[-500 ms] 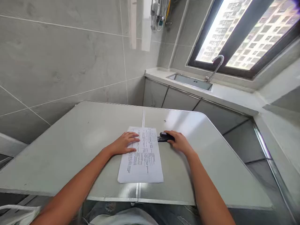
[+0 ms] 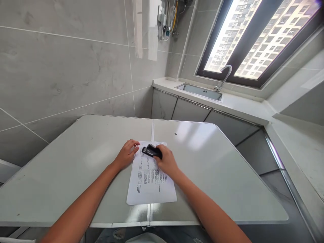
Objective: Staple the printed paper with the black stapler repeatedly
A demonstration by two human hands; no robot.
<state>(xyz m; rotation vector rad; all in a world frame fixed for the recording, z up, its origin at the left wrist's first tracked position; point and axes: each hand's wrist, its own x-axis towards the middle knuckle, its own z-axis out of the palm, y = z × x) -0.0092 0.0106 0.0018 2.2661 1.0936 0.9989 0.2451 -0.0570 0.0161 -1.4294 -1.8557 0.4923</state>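
A printed sheet of paper (image 2: 145, 197) lies on the table, its text running sideways to me. My right hand (image 2: 167, 161) is closed around a black stapler (image 2: 152, 151), which is over the upper part of the sheet with its front end pointing left. At the paper's upper left edge is my left hand (image 2: 127, 153), its fingers bent and the thumb close to them, gripping the edge. Whether the stapler touches the paper or hovers just above it, I cannot tell.
The pale folding table (image 2: 215, 189) has a metal seam down its middle. Two tiny dark bits (image 2: 175, 133) lie beyond the paper on the right. Farther back are a counter with a sink (image 2: 201, 91), a faucet (image 2: 224, 77) and a window.
My right hand has brought the stapler leftward from the paper's right edge to over its upper part. My left hand has drawn back from lying flat on the paper to its left edge.
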